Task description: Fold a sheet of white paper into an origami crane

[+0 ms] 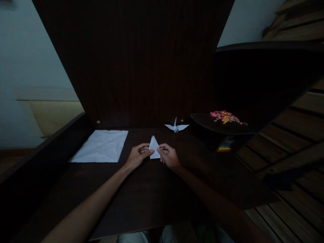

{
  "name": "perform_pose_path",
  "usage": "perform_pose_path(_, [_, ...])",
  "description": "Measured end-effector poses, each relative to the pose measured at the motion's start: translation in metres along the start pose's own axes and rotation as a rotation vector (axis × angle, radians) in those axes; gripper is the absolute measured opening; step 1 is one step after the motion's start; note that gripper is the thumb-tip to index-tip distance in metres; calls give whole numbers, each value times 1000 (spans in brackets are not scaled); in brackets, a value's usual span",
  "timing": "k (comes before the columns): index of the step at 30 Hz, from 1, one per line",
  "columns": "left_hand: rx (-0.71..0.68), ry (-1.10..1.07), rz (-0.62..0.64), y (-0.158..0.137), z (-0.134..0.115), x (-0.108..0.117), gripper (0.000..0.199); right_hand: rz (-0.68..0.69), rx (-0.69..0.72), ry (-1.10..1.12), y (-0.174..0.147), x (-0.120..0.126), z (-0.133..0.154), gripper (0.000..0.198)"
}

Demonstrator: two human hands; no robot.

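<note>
Between both hands is a small piece of folded white paper [155,148], its narrow tip pointing away from me and split in two. My left hand [140,155] pinches its left edge, thumb on top. On the right edge, my right hand [169,156] grips it the same way, with the thumb across the front. Beyond them, near the back panel, stands a white paper crane [176,127] with its wings spread. To the left lies a creased white paper sheet [102,145], flat on the dark wooden desk [131,199].
Many small coloured pieces [225,116] are heaped on a rounded corner shelf [210,124] at the right. Under that shelf is a dark item with a rainbow-striped edge [224,147]. A raised board [48,155] borders the desk's left side. Wooden slats [286,145] fill the far right.
</note>
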State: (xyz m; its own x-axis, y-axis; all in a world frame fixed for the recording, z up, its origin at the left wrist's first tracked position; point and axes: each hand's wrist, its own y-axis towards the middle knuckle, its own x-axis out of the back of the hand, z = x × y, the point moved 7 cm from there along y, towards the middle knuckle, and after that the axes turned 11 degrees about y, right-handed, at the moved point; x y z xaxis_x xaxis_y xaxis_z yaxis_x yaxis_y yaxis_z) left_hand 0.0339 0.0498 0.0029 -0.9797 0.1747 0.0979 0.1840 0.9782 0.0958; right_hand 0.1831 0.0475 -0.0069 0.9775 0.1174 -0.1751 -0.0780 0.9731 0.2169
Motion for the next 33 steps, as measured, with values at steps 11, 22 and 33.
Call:
perform_pose_path(11, [-74, 36, -137, -2, 0, 7, 38, 46, 16, -61, 4, 3, 1, 34])
perform_pose_path(22, [-267, 379, -195, -16, -20, 9, 21, 80, 57, -108, -1, 3, 5, 29])
perform_pose_path(33, [-415, 654, -30, -17, -32, 3, 27, 254, 309, -630, -11, -13, 25, 9])
